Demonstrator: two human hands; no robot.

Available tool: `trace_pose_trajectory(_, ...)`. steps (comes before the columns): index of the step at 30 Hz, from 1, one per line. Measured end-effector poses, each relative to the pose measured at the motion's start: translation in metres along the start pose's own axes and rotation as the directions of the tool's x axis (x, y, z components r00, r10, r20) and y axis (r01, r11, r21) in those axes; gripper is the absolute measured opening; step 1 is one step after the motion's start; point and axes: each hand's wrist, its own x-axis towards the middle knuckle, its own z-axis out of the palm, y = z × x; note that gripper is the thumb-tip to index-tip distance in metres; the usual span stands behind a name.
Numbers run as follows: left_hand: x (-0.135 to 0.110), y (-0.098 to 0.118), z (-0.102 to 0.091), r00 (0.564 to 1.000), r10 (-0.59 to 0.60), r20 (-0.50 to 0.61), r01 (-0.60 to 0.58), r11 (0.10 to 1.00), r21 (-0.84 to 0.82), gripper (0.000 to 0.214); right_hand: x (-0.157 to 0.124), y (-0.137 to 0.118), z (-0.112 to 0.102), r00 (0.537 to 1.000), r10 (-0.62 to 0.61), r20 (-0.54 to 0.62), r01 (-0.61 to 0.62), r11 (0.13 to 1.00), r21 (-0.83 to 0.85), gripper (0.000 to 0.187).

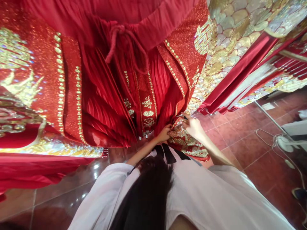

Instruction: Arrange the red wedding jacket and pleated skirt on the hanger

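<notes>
Long dark hair (146, 195) lies nearest the cam, over the white shirt (208, 198) of the person. L hand (164, 133) grasps the red-gold embroidered cloth (189, 137) at its left edge, R hand (193, 127) at the upper right part, both w/ bent fingers. Cloth is betw. the hands, in front of the shirt, near the red pleated skirt (103, 105). Its long axis goes slantwise, from the hands to lower right. If it is joined to the skirt, I can't tell.
</notes>
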Motion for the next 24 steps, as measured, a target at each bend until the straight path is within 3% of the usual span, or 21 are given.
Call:
trace_pose_trajectory(2, -0.023, 0.038, -0.022, 0.994, 0.096, -0.047, -0.093, 0.994, 0.055, 0.026, -0.012, -0.013, -0.033, 0.974, -0.216, 0.07, 0.192, 0.948, 0.256, 0.057)
trace_pose_trajectory(3, -0.037, 0.059, -0.034, 0.988, 0.138, -0.062, -0.133, 0.988, 0.082, 0.028, -0.013, -0.017, -0.047, 0.919, -0.351, 0.179, 0.256, 0.877, 0.406, 0.062)
trace_pose_trajectory(4, -0.051, 0.082, -0.046, 0.981, 0.18, -0.07, -0.172, 0.979, 0.112, 0.028, -0.01, -0.021, -0.058, 0.81, -0.493, 0.316, 0.271, 0.794, 0.545, 0.068)
trace_pose_trajectory(5, -0.064, 0.105, -0.057, 0.965, 0.25, -0.082, -0.235, 0.958, 0.163, 0.03, -0.003, -0.026, -0.064, 0.648, -0.617, 0.446, 0.237, 0.72, 0.652, 0.073)
trace_pose_trajectory(7, -0.087, 0.149, -0.074, 0.823, 0.565, -0.057, -0.501, 0.771, 0.393, 0.034, 0.019, -0.038, -0.065, 0.295, -0.728, 0.618, 0.161, 0.676, 0.72, 0.08)
trace_pose_trajectory(8, -0.097, 0.168, -0.08, 0.745, 0.663, -0.074, -0.557, 0.68, 0.477, 0.034, 0.031, -0.048, -0.062, 0.178, -0.718, 0.673, 0.191, 0.696, 0.692, 0.08)
trace_pose_trajectory(9, -0.107, 0.183, -0.084, 0.67, 0.738, -0.081, -0.588, 0.593, 0.55, 0.034, 0.043, -0.06, -0.057, 0.129, -0.682, 0.72, 0.276, 0.722, 0.635, 0.074)
trace_pose_trajectory(10, -0.117, 0.195, -0.087, 0.613, 0.784, -0.098, -0.591, 0.537, 0.602, 0.032, 0.052, -0.075, -0.053, 0.147, -0.645, 0.75, 0.397, 0.733, 0.552, 0.063)
trace_pose_trajectory(12, -0.139, 0.21, -0.09, 0.546, 0.821, -0.167, -0.559, 0.506, 0.657, 0.023, 0.062, -0.106, -0.05, 0.291, -0.64, 0.711, 0.64, 0.683, 0.353, 0.039)
trace_pose_trajectory(13, -0.151, 0.213, -0.091, 0.54, 0.812, -0.224, -0.529, 0.534, 0.66, 0.017, 0.063, -0.12, -0.052, 0.371, -0.683, 0.629, 0.726, 0.636, 0.263, 0.03)
trace_pose_trajectory(14, -0.165, 0.215, -0.092, 0.558, 0.775, -0.297, -0.479, 0.592, 0.648, 0.011, 0.06, -0.133, -0.057, 0.438, -0.741, 0.509, 0.787, 0.59, 0.182, 0.023)
trace_pose_trajectory(16, -0.192, 0.217, -0.093, 0.655, 0.598, -0.462, -0.329, 0.776, 0.537, 0.014, 0.052, -0.153, -0.071, 0.509, -0.839, 0.195, 0.85, 0.525, 0.038, 0.018)
trace_pose_trajectory(18, -0.213, 0.218, -0.094, 0.771, 0.342, -0.537, -0.191, 0.929, 0.318, 0.038, 0.041, -0.168, -0.087, 0.497, -0.859, -0.124, 0.856, 0.509, -0.093, 0.019)
trace_pose_trajectory(21, -0.224, 0.218, -0.097, 0.902, 0.087, -0.423, -0.102, 0.995, -0.013, 0.065, 0.028, -0.194, -0.099, 0.39, -0.789, -0.474, 0.809, 0.54, -0.234, 0.026)
trace_pose_trajectory(23, -0.221, 0.218, -0.1, 0.938, -0.028, -0.346, -0.013, 0.993, -0.116, 0.067, 0.025, -0.218, -0.101, 0.284, -0.734, -0.617, 0.795, 0.54, -0.277, 0.033)
trace_pose_trajectory(24, -0.219, 0.219, -0.103, 0.933, -0.09, -0.349, 0.044, 0.99, -0.136, 0.062, 0.026, -0.231, -0.101, 0.22, -0.711, -0.668, 0.803, 0.521, -0.289, 0.036)
